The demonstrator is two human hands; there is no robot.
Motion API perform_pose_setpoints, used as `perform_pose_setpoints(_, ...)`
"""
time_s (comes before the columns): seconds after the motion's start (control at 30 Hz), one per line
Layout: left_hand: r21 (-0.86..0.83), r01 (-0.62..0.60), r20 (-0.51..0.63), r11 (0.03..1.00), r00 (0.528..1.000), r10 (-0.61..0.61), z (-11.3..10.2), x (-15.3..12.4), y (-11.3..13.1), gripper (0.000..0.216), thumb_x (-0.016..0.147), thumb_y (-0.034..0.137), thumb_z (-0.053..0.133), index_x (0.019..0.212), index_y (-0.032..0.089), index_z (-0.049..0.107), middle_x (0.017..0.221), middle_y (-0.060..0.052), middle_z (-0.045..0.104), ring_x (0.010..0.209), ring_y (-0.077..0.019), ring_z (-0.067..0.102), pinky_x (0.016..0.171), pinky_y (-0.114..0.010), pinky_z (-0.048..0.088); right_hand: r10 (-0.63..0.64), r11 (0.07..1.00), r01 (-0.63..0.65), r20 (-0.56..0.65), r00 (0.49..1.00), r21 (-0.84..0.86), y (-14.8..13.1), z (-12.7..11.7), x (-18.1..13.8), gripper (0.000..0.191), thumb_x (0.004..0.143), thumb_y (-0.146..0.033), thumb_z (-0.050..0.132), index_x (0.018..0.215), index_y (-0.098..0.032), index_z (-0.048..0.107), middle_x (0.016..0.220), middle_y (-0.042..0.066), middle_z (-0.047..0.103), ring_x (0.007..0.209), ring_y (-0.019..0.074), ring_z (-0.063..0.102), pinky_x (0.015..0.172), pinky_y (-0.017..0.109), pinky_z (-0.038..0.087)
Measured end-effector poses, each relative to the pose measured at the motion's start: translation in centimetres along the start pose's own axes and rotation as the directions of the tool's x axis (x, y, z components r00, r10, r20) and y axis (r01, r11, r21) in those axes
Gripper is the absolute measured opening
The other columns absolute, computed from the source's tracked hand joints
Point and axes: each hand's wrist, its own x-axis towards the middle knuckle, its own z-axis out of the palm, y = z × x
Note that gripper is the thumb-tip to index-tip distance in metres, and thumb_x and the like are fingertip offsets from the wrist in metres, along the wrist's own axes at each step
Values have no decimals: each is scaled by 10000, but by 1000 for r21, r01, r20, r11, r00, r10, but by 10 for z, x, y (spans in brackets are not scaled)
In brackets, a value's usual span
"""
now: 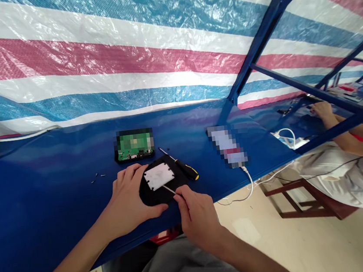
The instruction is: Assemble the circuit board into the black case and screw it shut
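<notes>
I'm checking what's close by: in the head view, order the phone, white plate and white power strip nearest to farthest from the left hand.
From the left hand:
1. White plate: just right of the hand, on the black piece.
2. Phone: farther right, on the blue table.
3. White power strip: farthest right, near the table's edge.

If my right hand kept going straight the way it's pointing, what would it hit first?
Your right hand would probably meet the black piece under the white plate first, just ahead and leftward; whether hand and piece already touch is unclear.
</notes>
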Motion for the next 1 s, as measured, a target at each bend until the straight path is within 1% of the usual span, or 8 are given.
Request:
perform_pose_setpoints(0.23,27,11,5,1000,1000,-11,0,0,1,992,641,753,651,1435,237,358,1422,-128,394,1320,-403,356,1032,-521,387,-28,999,29,-31,999,19,3,2,-1,225,977,-209,373,883,-181,576,666,13,664,562,162,625,513,270,262)
perform_pose_setpoints(0.43,44,11,-3,999,1000,-11,-2,2,3,980,634,749,651,1415,214,395,1414,-134,395,1335,-400,333,1049,-520,387,-30,999,33,91,995,-33,0,-4,-2,220,966,-212,375,864,-187,568,705,17,669,565,152,601,517,279,230)
perform_pose_setpoints(0.6,47,-1,-15,999,1000,2,-2,2,0,978,638,757,650,1418,223,403,1403,-130,403,1323,-398,338,1029,-533,404,10,998,3,191,982,-68,5,-30,-10,202,959,-226,413,821,-201,559,691,1,648,539,137,550,517,283,220)
perform_pose_setpoints(0.7,48,-13,-26,999,1000,15,-2,2,-7,988,640,752,657,1448,254,384,1419,-123,400,1325,-402,348,1018,-531,415,5,1000,-6,146,989,7,14,-53,-8,190,964,-220,415,866,-201,577,703,-5,624,561,122,538,542,259,286)
perform_pose_setpoints(0.77,56,-19,-4,998,1000,19,-3,3,-10,1001,636,757,660,1462,269,375,1439,-116,393,1339,-403,342,1022,-526,419,-23,1000,23,67,997,3,21,-64,3,165,954,-207,430,917,-192,590,797,17,649,648,132,572,614,250,354)
perform_pose_setpoints(0.83,64,-20,37,998,999,17,-7,4,-12,1023,628,770,659,1476,276,369,1460,-109,387,1353,-401,335,1021,-516,433,-34,995,35,16,999,-94,30,-71,24,176,953,-196,436,911,-190,607,842,31,648,722,152,599,650,260,375)
perform_pose_setpoints(0.93,58,-25,99,998,995,20,-14,6,-15,1042,619,765,671,1495,287,368,1491,-97,380,1357,-406,347,989,-499,471,-54,955,41,-34,998,-293,43,-69,65,183,960,-218,473,907,-184,645,934,62,654,787,180,615,643,279,382)
perform_pose_setpoints(1.0,45,-34,115,998,993,28,-18,8,-17,1054,609,748,690,1507,306,359,1509,-88,375,1353,-417,359,951,-493,497,-65,923,56,-11,998,-381,51,-63,91,190,971,-226,485,935,-186,667,949,77,662,843,209,629,649,290,396)
